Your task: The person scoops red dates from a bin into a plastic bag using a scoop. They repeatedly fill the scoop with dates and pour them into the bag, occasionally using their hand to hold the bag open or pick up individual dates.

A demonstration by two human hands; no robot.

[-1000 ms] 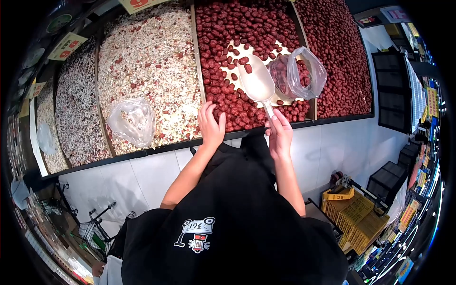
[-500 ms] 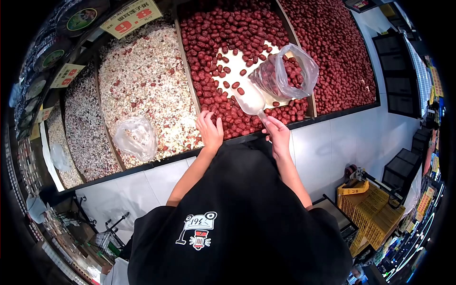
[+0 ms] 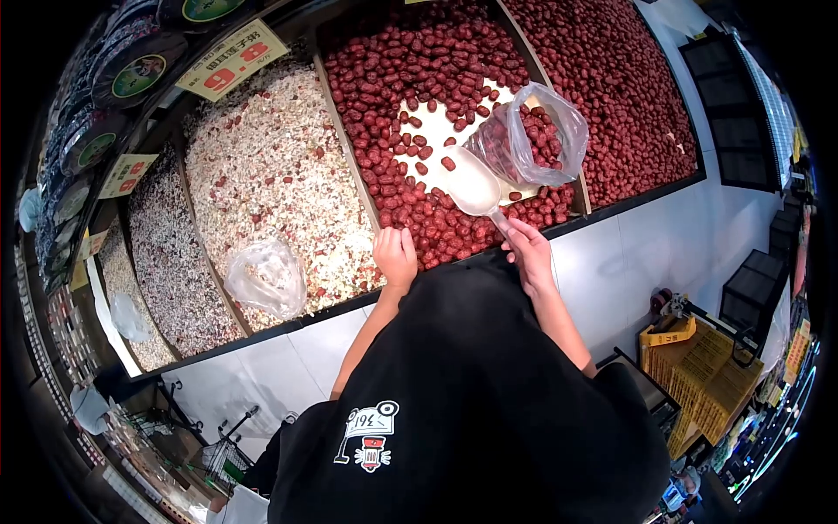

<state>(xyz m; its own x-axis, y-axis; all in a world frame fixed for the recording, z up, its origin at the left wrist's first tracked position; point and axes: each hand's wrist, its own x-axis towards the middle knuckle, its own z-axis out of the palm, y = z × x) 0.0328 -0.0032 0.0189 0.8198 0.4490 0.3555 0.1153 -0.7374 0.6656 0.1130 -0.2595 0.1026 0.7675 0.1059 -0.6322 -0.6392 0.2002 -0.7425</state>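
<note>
My right hand (image 3: 529,253) is closed around the handle of a pale scoop (image 3: 474,185). The scoop lies low over the bare white floor of a bin, its mouth pointing away from me, with a few red jujubes (image 3: 448,163) at its lip. Just right of it, a clear plastic bag (image 3: 572,140) stands open and partly filled with jujubes. My left hand (image 3: 397,258) has its fingers curled in at the near end of the wooden divider (image 3: 347,144), beside the heaped jujubes; what is under the fingers is hidden.
Left of the divider lies a bin of pale mixed grains (image 3: 262,166) with a crumpled clear plastic bag (image 3: 266,278) on it. More jujubes (image 3: 611,96) fill the right-hand bin. Price signs (image 3: 234,61) stand along the back left. Yellow crates (image 3: 698,375) sit on the floor at right.
My left fingers, spread over the jujubes before, have curled in. The scoop has shifted slightly right, closer to the filled bag. The whole view has also moved a little.
</note>
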